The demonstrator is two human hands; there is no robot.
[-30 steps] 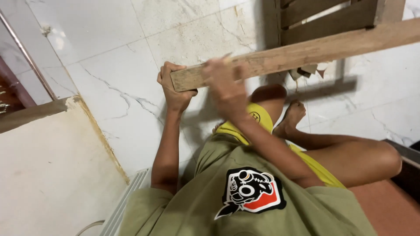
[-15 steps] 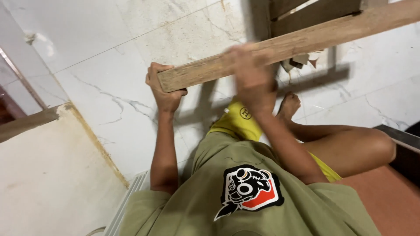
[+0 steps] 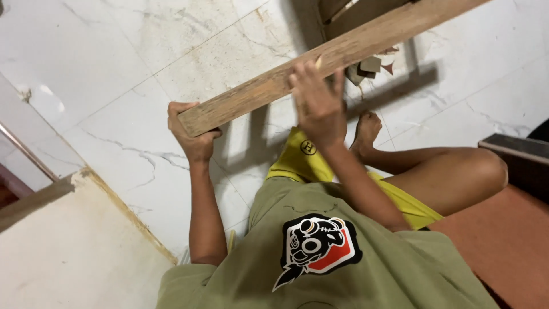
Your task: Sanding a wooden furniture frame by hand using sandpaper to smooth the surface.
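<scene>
Plank [image 3: 297, 74] rough, long, bare wood, tilted steeper than before, above marble floor [image 3: 131, 74] | left hand [image 3: 194, 134] grip clamped on its end | right hand [image 3: 317, 103] has slid midway, fingers pressing it, closure unclear

Left hand [image 3: 193, 134] grips the end of a long wooden plank [image 3: 274, 86] at about 9 o'clock, right hand [image 3: 318, 103] presses flat on its middle, marble floor [image 3: 137, 74] underneath.

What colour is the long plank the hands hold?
Light brown plank, best in the head view.
</scene>
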